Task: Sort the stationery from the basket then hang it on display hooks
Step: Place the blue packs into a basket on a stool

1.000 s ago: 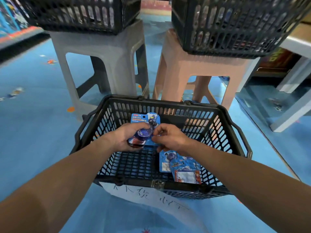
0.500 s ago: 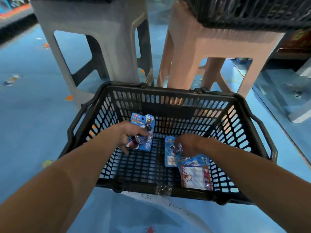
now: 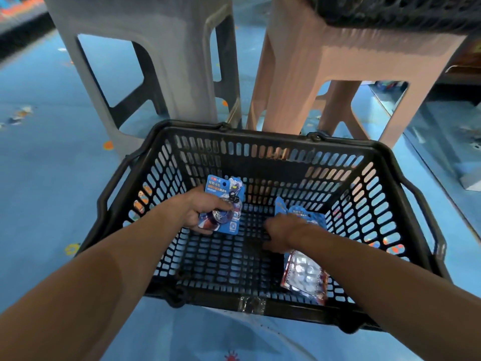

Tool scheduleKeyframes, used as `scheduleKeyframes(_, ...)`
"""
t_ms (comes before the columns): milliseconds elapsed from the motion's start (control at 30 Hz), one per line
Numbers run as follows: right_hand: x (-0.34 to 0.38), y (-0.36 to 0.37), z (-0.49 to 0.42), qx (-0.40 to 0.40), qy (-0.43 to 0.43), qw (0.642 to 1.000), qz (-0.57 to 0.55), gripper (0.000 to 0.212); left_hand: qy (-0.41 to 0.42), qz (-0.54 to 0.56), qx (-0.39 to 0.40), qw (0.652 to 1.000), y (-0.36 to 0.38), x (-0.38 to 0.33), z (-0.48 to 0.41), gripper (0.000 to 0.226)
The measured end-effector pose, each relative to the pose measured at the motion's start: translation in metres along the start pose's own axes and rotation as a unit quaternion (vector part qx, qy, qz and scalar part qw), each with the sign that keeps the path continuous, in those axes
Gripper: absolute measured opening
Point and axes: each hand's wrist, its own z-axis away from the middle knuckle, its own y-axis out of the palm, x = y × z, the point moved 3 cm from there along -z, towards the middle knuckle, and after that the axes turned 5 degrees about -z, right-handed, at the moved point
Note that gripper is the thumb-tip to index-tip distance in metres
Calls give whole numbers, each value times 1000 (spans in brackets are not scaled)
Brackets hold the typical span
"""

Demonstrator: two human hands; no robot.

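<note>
Black basket (image 3: 263,175) fills mid-frame. Left hand (image 3: 201,211) grips 1 blue carded pack (image 3: 226,199) at centre-left, held upright. Right hand (image 3: 282,234), centre-right, is down on a 2nd blue pack (image 3: 309,217); grip hidden, can't tell. Shiny pack (image 3: 304,277) lies just below that wrist.

Blue card (image 3: 225,190): Chinese print, not legible.
</note>
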Motion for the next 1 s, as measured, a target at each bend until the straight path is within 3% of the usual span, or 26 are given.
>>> scheduleKeyframes(100,-14,-17,7,-105,-9,987,-123,17,6,-5,-10,1000,-1,-3,8,38)
scheduleKeyframes(233,-22,-34,26,-193,-63,917,-344,31,12,8,-32,999,-2,-8,22,29)
scheduleKeyframes(300,-20,-39,37,-200,-93,873,-435,32,20,20,-52,998,-3,-8,29,33)
scheduleKeyframes(400,-17,-52,52,-208,-149,795,-550,34,42,32,-87,995,-5,-7,36,57)
scheduleKeyframes(500,-12,-61,61,-171,-140,746,-628,31,73,59,-68,993,-4,-9,44,48)
scheduleKeyframes(633,-6,-61,64,-128,-108,752,-637,28,75,97,1,992,0,-12,60,19)
scheduleKeyframes(833,2,-63,61,-115,-111,759,-631,28,68,198,29,977,9,-19,66,44)
scheduleKeyframes(1000,-3,-61,53,-106,-113,800,-580,27,72,210,56,973,17,-26,58,54)
